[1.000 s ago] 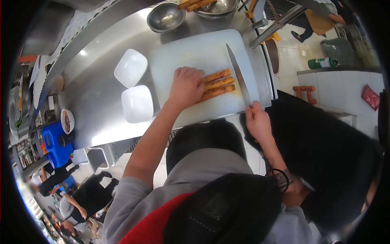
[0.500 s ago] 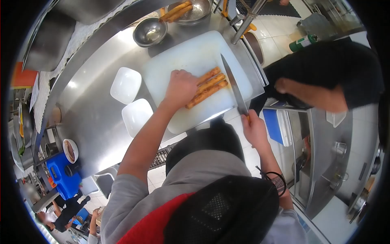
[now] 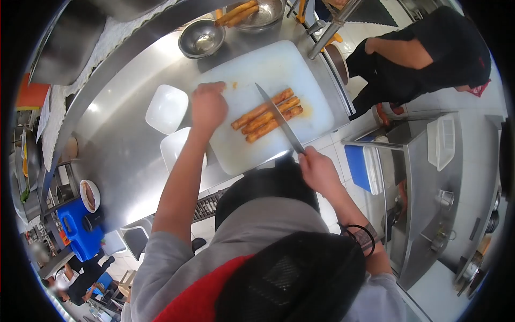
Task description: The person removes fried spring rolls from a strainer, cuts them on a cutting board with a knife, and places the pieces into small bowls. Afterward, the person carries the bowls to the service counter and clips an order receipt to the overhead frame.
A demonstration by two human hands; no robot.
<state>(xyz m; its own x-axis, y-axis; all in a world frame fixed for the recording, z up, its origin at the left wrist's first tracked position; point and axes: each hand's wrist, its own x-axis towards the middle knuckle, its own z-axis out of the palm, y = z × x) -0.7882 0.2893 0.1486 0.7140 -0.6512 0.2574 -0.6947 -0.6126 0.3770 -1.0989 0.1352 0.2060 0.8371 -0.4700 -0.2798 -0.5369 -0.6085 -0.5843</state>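
Three golden-brown fried rolls lie side by side on the white cutting board. My right hand grips the handle of a long kitchen knife, whose blade lies slantwise across the rolls in this view. I cannot tell whether the edge touches them. My left hand is at the board's left side, apart from the rolls, with its fingers curled together; whatever they hold, if anything, is hidden. A small brown scrap sits on the board just right of its fingertips.
Two white square bowls stand left of the board, one partly behind my left forearm. Beyond it are a small metal bowl and a larger metal strainer with more rolls. A person in black stands at the right.
My left hand has moved left, off the rolls. The knife has shifted left from the rolls' right ends to over them. The person at the right has moved and turned.
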